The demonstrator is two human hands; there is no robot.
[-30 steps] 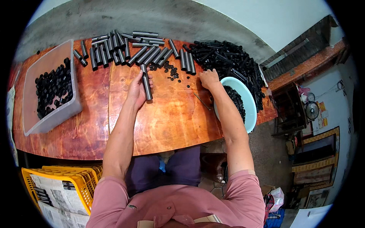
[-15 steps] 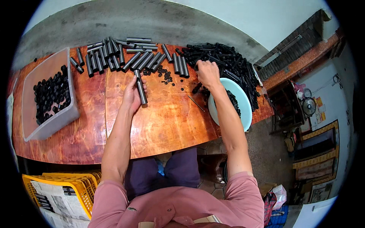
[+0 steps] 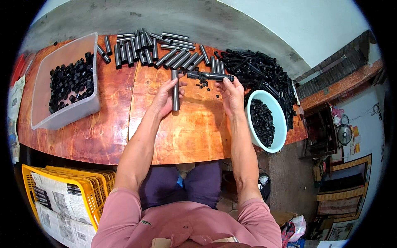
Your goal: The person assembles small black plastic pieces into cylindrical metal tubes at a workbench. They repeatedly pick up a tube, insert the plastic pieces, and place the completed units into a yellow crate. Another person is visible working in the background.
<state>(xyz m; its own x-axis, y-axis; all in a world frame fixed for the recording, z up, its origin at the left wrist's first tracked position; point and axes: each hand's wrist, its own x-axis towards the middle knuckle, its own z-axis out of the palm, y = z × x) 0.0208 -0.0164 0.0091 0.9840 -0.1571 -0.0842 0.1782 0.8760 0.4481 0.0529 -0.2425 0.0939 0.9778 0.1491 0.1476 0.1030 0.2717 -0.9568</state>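
Note:
My left hand (image 3: 166, 98) is closed around a grey metal tube (image 3: 175, 93), held upright in the picture over the middle of the wooden table. In my right hand (image 3: 231, 94) is a black ribbed rod (image 3: 211, 76), gripped at its right end and lying crosswise. The rod's left end points toward the tube's upper part, with a small gap between them. Behind both hands lie several loose metal tubes (image 3: 180, 60). Small black round pieces (image 3: 202, 84) are scattered just below the rod. A large heap of black rods (image 3: 256, 70) lies beyond my right hand.
A clear plastic bin (image 3: 66, 118) with black caps stands at the left of the table (image 3: 111, 140). At the right edge sits a pale green bowl (image 3: 281, 120) holding small black pieces. Yellow crates (image 3: 89, 182) lined with newspaper are at the lower left. A wall rises behind.
My right hand has come left from the heap, bringing a black rod toward the tube. My left hand still holds the tube. The whole view has shifted slightly.

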